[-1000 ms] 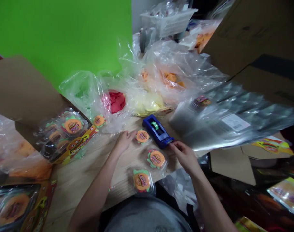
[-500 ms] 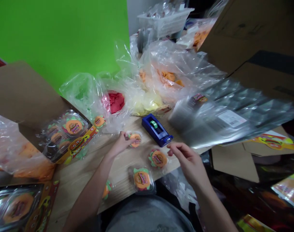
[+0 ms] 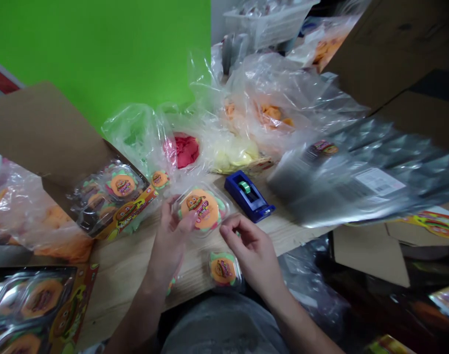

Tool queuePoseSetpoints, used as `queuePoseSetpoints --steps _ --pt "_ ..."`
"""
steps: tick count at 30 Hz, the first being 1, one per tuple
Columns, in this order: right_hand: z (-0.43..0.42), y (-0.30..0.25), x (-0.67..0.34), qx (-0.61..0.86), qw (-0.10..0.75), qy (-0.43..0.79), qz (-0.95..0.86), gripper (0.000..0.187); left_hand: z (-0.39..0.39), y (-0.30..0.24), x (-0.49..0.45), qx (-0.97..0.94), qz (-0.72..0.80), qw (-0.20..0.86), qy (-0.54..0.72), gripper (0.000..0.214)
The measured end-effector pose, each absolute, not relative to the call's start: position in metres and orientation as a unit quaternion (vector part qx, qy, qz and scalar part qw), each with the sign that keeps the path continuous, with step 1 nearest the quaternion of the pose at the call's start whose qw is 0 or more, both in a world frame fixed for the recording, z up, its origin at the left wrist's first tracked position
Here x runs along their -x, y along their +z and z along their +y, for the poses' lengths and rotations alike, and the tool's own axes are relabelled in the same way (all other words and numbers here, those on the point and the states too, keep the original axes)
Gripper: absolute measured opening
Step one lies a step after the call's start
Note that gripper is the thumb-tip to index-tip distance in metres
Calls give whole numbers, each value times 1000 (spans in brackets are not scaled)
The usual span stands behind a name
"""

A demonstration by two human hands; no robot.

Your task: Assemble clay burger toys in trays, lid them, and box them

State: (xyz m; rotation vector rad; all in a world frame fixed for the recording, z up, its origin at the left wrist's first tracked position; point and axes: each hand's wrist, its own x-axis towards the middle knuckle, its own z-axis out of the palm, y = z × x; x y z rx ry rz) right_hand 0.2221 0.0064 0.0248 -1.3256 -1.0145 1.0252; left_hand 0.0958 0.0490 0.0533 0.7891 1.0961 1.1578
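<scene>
My left hand (image 3: 168,236) holds up a clear plastic clamshell pack (image 3: 202,209) of burger-shaped gummy candy, its orange label facing me. My right hand (image 3: 251,250) is close by, fingertips just below the pack's lower edge and holding nothing. Another burger pack (image 3: 223,269) lies on the wooden table (image 3: 121,285) below my hands. A third pack (image 3: 170,286) shows only as a sliver beside my left wrist. A blue tape dispenser (image 3: 248,195) with a green roll stands to the right of the raised pack.
Loose plastic bags of green, red, yellow and orange candy (image 3: 227,137) crowd the far side of the table. A large silvery plastic sheet (image 3: 357,177) lies to the right. Cardboard box flaps (image 3: 43,128) and printed blister trays (image 3: 36,305) stand left, and a white plastic basket (image 3: 268,19) sits behind.
My left hand has lifted the burger pack off the table towards me. My right hand has moved left to it and now covers the spot where another pack lay.
</scene>
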Motion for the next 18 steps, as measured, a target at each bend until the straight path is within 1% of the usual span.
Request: queuePoseSetpoints --steps 2,3,5,7,9,12,15,17,18 --pt "7 27 -224 567 538 446 -435 20 45 54 -95 -347 485 610 522 46" --pt "6 29 -225 556 526 468 -442 19 44 55 -94 -340 481 618 521 45" --pt "5 34 -229 511 500 523 -465 18 43 57 -92 -314 462 666 494 40" --pt "4 37 -233 478 482 542 -495 17 43 58 -90 -292 443 712 460 36" --pt "3 38 -236 485 471 513 -529 16 43 58 -89 -288 445 720 448 34" --pt "2 33 -236 516 442 451 -579 18 41 55 -86 -285 464 710 447 36" --pt "5 26 -231 523 407 430 -612 28 35 49 -82 -281 471 720 426 32" --pt "10 22 -231 543 407 432 -595 37 34 48 -73 -294 480 708 427 33" --pt "12 20 -234 564 416 427 -571 40 36 49 -65 -312 487 686 442 35"
